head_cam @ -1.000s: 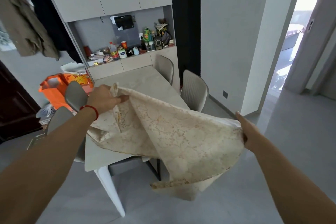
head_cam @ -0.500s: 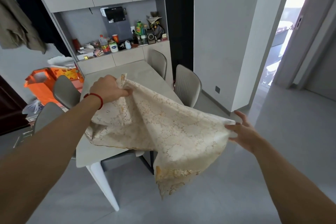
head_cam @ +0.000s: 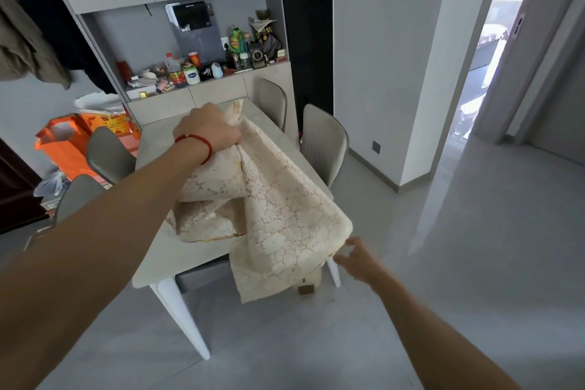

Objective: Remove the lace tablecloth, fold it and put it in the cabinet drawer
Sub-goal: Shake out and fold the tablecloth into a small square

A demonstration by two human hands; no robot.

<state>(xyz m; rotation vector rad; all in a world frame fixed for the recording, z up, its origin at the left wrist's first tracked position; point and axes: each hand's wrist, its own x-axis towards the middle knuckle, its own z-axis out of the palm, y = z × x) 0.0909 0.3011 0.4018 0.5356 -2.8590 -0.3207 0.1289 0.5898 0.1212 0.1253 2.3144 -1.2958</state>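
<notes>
Your left hand (head_cam: 209, 127) is clenched on a bunched corner of the cream lace tablecloth (head_cam: 278, 215), which drapes over the pale stone-topped bench (head_cam: 158, 149). Your right hand (head_cam: 357, 258) is released, fingers spread beside the hanging edge. Pinch that edge's corner and match it to the held corner for a square fold.

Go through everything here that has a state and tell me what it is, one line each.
Cream lace tablecloth: bunched, partly lifted, one part hanging over the table's near edge.
Left hand: shut on the tablecloth.
Right hand: open, fingers at the cloth's hanging edge.
Pale stone-top dining table: mostly uncovered.
Grey cabinet drawers: closed.
Orange paper bag: open-topped.
</notes>
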